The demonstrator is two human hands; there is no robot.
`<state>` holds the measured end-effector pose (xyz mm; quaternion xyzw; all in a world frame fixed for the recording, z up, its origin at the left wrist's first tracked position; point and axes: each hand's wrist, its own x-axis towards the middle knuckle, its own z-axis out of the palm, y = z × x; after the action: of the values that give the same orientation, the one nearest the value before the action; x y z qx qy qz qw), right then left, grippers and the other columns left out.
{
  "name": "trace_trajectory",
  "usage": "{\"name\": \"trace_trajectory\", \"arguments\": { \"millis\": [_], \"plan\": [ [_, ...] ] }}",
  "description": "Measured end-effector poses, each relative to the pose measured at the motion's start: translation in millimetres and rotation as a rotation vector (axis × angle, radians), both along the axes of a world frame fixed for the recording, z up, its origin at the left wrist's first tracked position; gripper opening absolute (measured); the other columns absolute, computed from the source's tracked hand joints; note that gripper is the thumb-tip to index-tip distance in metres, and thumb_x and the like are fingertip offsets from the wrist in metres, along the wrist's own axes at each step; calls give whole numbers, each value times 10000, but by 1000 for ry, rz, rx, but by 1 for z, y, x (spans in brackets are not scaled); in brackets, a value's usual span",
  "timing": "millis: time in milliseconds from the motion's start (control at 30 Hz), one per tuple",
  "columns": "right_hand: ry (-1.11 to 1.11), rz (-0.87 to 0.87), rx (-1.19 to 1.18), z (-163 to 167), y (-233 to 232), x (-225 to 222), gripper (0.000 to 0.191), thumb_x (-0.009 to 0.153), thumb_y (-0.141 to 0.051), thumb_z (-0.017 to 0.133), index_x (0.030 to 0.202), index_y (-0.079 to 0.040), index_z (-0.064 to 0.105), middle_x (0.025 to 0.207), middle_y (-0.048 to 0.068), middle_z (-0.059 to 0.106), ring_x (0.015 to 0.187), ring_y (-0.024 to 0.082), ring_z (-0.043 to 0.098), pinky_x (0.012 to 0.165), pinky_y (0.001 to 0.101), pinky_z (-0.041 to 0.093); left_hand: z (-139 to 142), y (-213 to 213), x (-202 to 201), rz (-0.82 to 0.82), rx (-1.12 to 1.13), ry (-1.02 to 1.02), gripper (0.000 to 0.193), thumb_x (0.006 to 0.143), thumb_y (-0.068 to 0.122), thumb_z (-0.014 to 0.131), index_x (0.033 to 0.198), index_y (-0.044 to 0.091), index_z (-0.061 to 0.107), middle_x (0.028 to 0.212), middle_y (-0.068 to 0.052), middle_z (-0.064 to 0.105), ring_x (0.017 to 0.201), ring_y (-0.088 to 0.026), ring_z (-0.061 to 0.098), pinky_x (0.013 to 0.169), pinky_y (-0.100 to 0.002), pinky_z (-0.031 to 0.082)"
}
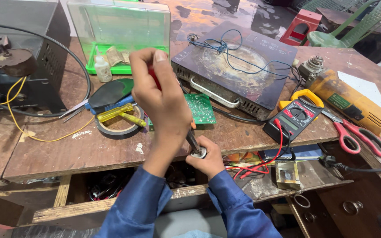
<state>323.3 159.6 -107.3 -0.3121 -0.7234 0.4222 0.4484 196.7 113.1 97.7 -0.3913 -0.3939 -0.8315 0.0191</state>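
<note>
- Step: driving a screw, by the look of it. Screwdriver (179,110) upright, tip down on small round part (199,153) at table (89,152) edge.
- Left hand (162,94) wrapped tight round red handle; right hand (208,161) pinching part from below.
- Part at 5 o'clock of left hand, touching tip.
- Next: steady downward pressure, shaft kept vertical.
- Multimeter (292,119) at 3 o'clock, apart.

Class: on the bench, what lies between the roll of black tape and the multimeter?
In the head view, a green circuit board lies between the tape and the multimeter.
</note>
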Motion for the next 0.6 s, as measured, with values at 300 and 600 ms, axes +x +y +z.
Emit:
{"name": "trace_trajectory", "arguments": {
  "millis": [300,600],
  "plan": [
    [-44,56,-128,-2,4,6,190,653,-69,769,791,-52,641,751,-18,574,699,70,531,640,255,428,2,3,-27,-746,173,-140,214,1109,200,561,971,59,475,702,-15,463,569,-87,445,506,-258,403],
    [-81,-19,-37,-3,4,8,400,657,-147,823,1001,-85,629,809,-41,627,754,63,592,705,240,498,-9,-23,-27,-728,277,-163,195,1124,176,570,1017,45,471,770,-46,477,618,-99,477,598,-280,443]
  ]
}}
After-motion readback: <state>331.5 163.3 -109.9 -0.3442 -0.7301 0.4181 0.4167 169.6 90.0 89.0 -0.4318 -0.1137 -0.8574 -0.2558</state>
